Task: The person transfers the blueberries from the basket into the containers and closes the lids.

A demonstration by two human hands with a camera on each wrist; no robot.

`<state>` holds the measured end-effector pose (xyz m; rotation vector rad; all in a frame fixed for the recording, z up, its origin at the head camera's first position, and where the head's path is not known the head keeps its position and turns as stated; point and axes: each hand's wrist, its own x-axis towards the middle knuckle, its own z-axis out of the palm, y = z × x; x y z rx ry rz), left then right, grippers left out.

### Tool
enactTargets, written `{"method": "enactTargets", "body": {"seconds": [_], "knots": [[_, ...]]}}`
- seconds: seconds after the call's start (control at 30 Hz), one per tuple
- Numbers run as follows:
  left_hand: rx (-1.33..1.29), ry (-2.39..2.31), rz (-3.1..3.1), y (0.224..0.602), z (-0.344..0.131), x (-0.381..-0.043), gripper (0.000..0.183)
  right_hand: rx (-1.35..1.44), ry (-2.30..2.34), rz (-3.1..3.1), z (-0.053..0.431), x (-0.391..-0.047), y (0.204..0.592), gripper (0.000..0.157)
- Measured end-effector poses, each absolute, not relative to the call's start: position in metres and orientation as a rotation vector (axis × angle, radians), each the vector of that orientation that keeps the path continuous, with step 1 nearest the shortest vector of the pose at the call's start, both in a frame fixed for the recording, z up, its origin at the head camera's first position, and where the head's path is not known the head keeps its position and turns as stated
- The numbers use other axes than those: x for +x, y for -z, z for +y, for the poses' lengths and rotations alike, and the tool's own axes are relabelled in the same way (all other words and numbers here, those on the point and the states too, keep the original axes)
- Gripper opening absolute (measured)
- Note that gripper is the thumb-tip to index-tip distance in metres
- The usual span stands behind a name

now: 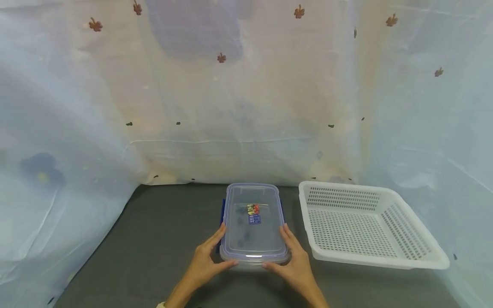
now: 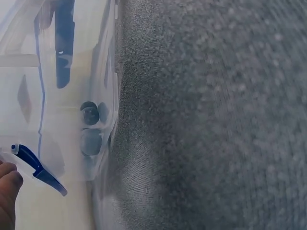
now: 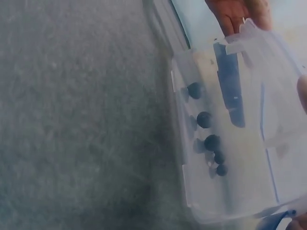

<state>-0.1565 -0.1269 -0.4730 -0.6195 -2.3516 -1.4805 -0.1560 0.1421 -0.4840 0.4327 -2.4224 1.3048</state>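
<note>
A clear plastic food container (image 1: 256, 241) with a pale blue-rimmed lid stands in front of me, its long side pointing away. My left hand (image 1: 203, 262) holds its near left corner, thumb at the front edge and fingers along the side. At the near right corner, my right hand (image 1: 297, 267) grips it the same way. Several dark round balls (image 3: 204, 120) show through the wall in the right wrist view. A blue latch (image 2: 38, 168) sticks out from the container near the fingers in the left wrist view. The undersides of both hands are hidden in the head view.
A white perforated plastic basket (image 1: 346, 252) stands to the right of the container on the dark grey table surface (image 1: 161, 231). Pale patterned sheeting (image 1: 239, 98) hangs behind and along both sides.
</note>
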Motion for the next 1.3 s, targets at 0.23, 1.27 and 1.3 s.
{"method": "enactTargets", "body": {"seconds": [0.23,1.27,1.3], "knots": [[-0.614,1.541,-2.336,0.482,-0.130,-0.166,0.090,0.458,-1.384,-2.370,0.141,-0.160,0.480,0.105],[-0.649,1.494,-2.392,0.487,-0.140,-0.166,0.091,0.503,-1.256,-2.337,0.138,-0.154,0.495,0.100],[-0.637,1.484,-2.405,0.487,-0.141,-0.167,0.090,0.510,-1.258,-2.345,0.138,-0.155,0.495,0.099]]}}
